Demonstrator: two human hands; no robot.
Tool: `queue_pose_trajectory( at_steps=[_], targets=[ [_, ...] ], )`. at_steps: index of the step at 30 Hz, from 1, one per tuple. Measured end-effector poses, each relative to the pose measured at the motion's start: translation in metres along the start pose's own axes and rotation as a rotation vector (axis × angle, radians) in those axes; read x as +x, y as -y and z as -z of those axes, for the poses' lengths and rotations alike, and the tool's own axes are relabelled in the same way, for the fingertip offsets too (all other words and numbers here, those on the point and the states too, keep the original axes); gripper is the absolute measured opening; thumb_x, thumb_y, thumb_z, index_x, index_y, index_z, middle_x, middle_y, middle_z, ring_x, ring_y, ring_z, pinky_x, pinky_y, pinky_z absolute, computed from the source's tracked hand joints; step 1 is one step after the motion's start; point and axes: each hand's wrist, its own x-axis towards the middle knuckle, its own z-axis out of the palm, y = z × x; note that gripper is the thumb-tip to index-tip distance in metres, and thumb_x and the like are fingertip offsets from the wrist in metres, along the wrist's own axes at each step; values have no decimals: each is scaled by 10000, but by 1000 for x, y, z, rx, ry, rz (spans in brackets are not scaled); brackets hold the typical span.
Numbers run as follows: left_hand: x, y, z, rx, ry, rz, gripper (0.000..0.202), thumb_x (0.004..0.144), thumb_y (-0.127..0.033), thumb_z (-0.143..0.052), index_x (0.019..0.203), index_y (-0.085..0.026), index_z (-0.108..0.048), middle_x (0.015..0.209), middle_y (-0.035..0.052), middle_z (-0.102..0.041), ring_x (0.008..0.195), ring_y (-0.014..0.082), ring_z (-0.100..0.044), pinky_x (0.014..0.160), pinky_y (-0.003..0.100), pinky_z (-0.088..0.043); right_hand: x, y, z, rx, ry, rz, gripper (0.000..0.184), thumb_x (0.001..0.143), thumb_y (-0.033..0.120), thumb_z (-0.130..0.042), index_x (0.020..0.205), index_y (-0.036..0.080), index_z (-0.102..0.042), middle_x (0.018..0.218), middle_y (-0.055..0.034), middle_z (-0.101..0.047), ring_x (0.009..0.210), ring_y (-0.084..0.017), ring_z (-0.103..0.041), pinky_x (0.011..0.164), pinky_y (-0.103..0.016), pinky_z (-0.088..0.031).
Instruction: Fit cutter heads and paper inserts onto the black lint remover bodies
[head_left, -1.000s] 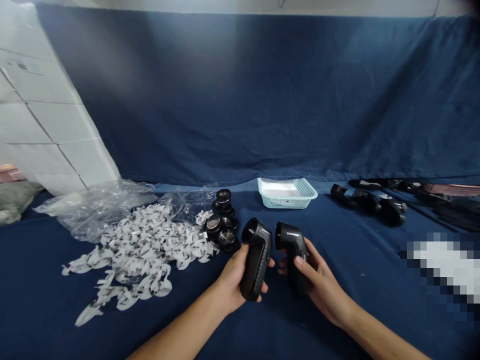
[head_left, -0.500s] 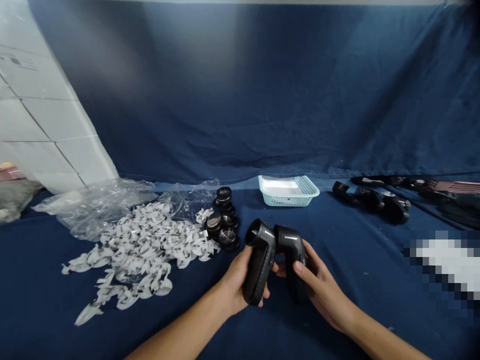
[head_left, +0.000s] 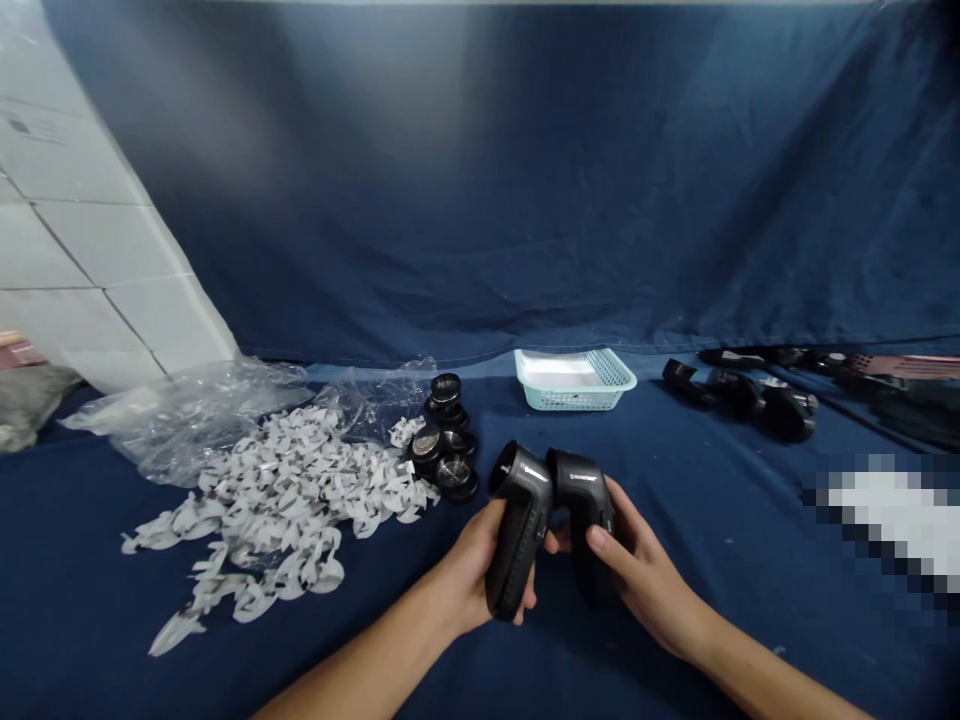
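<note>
My left hand (head_left: pixel 478 562) is wrapped around a black angled plastic housing (head_left: pixel 516 548), with a round open end at its top. In my right hand (head_left: pixel 646 578) is a second black angled housing (head_left: pixel 583 500), which carries small white lettering on its head. The two housings are held upright side by side above the cloth, their heads touching or nearly so. My right thumb lies along the side of the second one. Nearest to my left hand, round black caps with mesh faces (head_left: pixel 454 474) are clustered on the cloth.
A heap of small whitish translucent plastic pieces (head_left: pixel 300 500) spreads at left, with clear plastic bags (head_left: pixel 180 425) behind. A light blue basket (head_left: pixel 574 400) stands at the back. Black curved parts (head_left: pixel 739 395) lie at right, near a blurred-out white patch (head_left: pixel 900 515). Blue cloth (head_left: pixel 712 520) covers the table.
The left housing has tilted and turned slightly in my hand, so its front faces me more. The view has shifted a little; both hands keep their grip.
</note>
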Motion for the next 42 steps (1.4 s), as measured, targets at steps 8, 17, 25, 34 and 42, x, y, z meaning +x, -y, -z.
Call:
queue_pose_trajectory(
  at_steps=[8, 17, 25, 34, 42],
  targets=[
    [2, 3, 4, -11, 84, 40, 783, 924, -673, -178, 795, -85, -679, 379, 57, -569, 285, 142, -528, 266, 188, -399, -1, -2, 1, -41, -29, 69, 586, 833, 409, -684, 1351, 330, -420, 1240, -48, -609, 1073, -239, -600, 995, -412, -426],
    [2, 7, 4, -34, 162, 37, 669, 933, -596, -268, 760, -95, -676, 397, 56, -583, 300, 154, -551, 296, 207, -414, -6, -1, 0, -110, -44, 176, 670, 756, 403, -753, 1333, 351, -416, 1119, -57, -656, 902, -260, -666, 817, -398, -525],
    [6, 8, 3, -60, 133, 57, 651, 945, -554, -248, 688, -108, -647, 403, 37, -562, 289, 149, -524, 276, 216, -395, -11, 9, -5, -151, -74, 227, 765, 677, 398, -825, 1322, 322, -420, 1082, -78, -666, 829, -279, -665, 784, -435, -517],
    [5, 6, 2, -42, 156, 82, 717, 915, -652, -252, 688, -110, -663, 399, 30, -558, 282, 138, -528, 276, 203, -396, -9, 4, -1, -178, -93, 250, 790, 657, 391, -837, 1334, 348, -433, 1081, -70, -686, 813, -285, -676, 766, -446, -520],
    [6, 6, 2, -59, 145, 111, 680, 904, -642, -291, 678, -109, -648, 418, 22, -549, 297, 141, -545, 272, 209, -430, -12, 8, -4, -186, -101, 263, 787, 657, 368, -844, 1331, 349, -437, 1150, -77, -663, 868, -300, -673, 772, -444, -533]
  ],
)
